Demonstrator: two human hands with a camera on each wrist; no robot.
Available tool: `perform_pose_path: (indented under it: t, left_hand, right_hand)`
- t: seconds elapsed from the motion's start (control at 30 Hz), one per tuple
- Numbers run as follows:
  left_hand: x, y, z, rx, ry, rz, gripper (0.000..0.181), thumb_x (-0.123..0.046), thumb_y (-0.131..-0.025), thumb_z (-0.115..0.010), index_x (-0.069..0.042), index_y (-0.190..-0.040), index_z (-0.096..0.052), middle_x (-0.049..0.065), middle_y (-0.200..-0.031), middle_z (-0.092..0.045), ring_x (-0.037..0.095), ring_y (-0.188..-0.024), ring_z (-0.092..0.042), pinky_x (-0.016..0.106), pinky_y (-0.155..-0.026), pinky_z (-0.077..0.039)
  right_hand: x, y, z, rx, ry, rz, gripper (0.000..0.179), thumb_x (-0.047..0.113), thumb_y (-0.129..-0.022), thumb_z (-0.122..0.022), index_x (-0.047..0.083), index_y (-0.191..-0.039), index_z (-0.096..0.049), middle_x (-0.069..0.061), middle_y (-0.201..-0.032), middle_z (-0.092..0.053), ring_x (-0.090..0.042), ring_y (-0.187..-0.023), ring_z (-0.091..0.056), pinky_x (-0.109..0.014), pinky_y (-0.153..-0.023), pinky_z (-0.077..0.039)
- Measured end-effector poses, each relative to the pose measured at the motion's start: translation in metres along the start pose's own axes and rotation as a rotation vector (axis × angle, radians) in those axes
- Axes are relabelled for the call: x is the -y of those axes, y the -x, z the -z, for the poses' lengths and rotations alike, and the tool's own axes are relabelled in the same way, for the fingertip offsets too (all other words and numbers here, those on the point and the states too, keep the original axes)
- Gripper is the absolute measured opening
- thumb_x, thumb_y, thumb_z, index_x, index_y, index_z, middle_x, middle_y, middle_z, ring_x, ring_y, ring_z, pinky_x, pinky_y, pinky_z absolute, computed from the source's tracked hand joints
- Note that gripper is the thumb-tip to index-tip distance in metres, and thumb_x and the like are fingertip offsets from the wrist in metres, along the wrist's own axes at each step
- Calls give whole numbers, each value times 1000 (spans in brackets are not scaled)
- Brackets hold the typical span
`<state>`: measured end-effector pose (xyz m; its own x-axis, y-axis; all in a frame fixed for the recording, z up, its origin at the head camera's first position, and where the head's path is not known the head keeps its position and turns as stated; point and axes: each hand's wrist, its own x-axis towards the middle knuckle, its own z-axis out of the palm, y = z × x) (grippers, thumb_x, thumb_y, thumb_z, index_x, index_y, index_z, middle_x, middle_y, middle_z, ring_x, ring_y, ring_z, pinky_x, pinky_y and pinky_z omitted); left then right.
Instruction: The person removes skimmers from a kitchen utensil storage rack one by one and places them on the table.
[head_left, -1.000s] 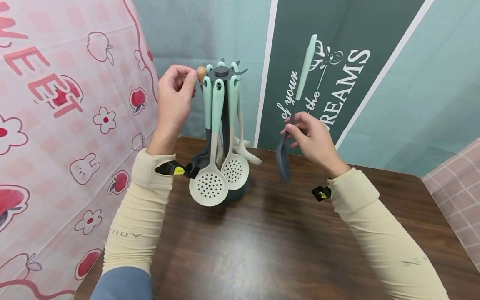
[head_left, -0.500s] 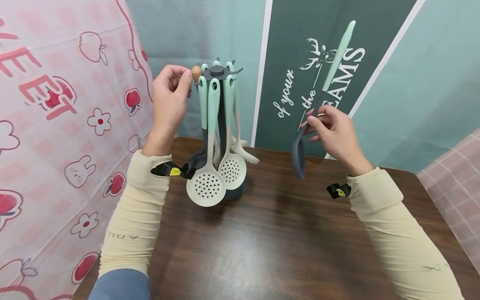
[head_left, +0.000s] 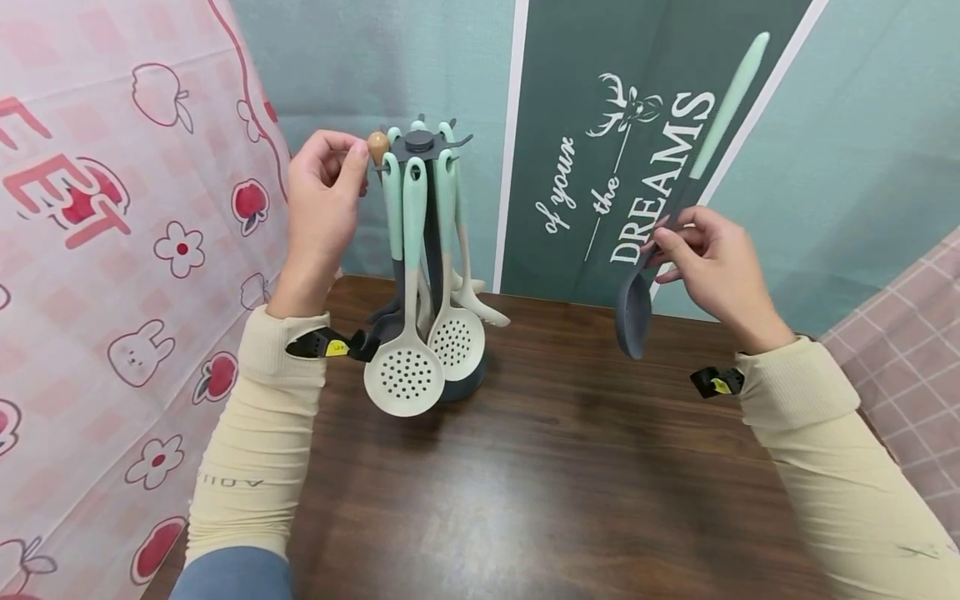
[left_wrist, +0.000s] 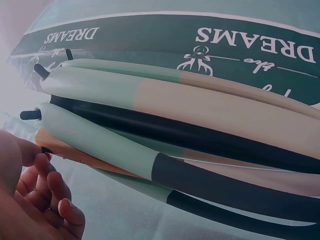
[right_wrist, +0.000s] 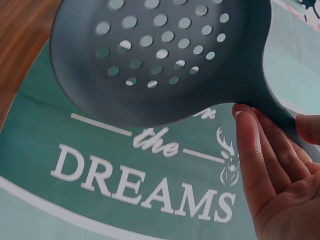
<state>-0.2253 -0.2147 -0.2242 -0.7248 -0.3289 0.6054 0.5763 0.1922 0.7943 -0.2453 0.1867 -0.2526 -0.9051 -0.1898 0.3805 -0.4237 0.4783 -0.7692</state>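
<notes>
My right hand (head_left: 716, 262) pinches the neck of a dark grey skimmer (right_wrist: 245, 75), just above its head. The skimmer is in the air over the right side of the table, its mint handle (head_left: 729, 108) tilted up and right. Round holes show in its head in the right wrist view. My left hand (head_left: 326, 196) pinches a hook tip of the dark grey utensil rack (head_left: 419, 143) between thumb and forefinger, right at a wooden handle (head_left: 378, 148). Several mint-handled utensils hang from the rack, with a white skimmer (head_left: 405, 354) in front.
The rack's round base (head_left: 463, 387) stands on the brown wooden table (head_left: 525, 467), left of its middle. A pink printed cloth (head_left: 142, 275) closes the left side. Behind the table hangs a green and blue cloth (head_left: 577, 275). A pink tiled cloth (head_left: 900, 350) is at the right.
My right hand has moved right with the dark grey skimmer, whose handle now leans further right. My left hand keeps its hold at the rack. The head view has shifted slightly right.
</notes>
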Motion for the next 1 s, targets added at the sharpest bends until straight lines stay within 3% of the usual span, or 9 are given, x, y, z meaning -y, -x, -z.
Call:
perform_pose_path:
  t: [0.17, 0.27, 0.4, 0.6, 0.77, 1.0]
  left_hand:
    - [0, 0, -1, 2, -10, -26, 10, -13, -101, -64, -13, -91, -65, -2, -69, -54, 15, -67, -50, 27, -65, -41]
    - [-1, 0, 0, 4, -17, 2, 9, -14, -100, -65, -13, -91, -66, -2, -70, -55, 14, -68, -51, 27, -66, -41]
    - [-2, 0, 1, -2, -22, 30, 9, -14, -100, -66, -12, -92, -68, -2, -72, -56, 15, -69, -52, 27, -67, -41]
    - [-1, -1, 2, -1, -9, 23, 8, -14, -99, -66, -11, -92, -69, -1, -73, -57, 15, -70, -52, 27, -68, -42]
    - [0, -2, 2, 1, -2, 9, 7, -13, -99, -67, -11, -92, -68, -1, -74, -58, 16, -70, -53, 27, -69, -43]
    - [3, -2, 1, -13, 24, 8, 8, -12, -99, -67, -13, -91, -68, 0, -71, -57, 16, -68, -52, 27, -66, -41]
  right_hand:
    - [-8, 8, 20, -16, 40, -31, 13, 18, -103, -61, 6, -108, -60, 21, -85, -72, 2, -76, -71, -21, -61, -58]
    - [-13, 14, 33, -44, 44, -48, 12, 18, -103, -61, 8, -110, -61, 21, -86, -72, 3, -77, -71, -20, -62, -58]
    - [-15, 19, 50, -84, -8, -55, 10, 16, -103, -60, 9, -110, -61, 18, -87, -74, 0, -81, -72, -21, -63, -58]
    - [-17, 31, 77, -113, -88, -69, 8, 11, -102, -60, 10, -109, -63, 13, -88, -76, -1, -80, -73, -21, -62, -58]
    - [-27, 47, 93, -117, 28, -98, 7, 14, -103, -59, 15, -109, -62, 22, -87, -74, 5, -80, -71, -17, -61, -57]
    - [-45, 66, 118, -104, 114, -124, 11, 13, -104, -57, 23, -104, -61, 28, -83, -71, 3, -62, -69, -14, -56, -54]
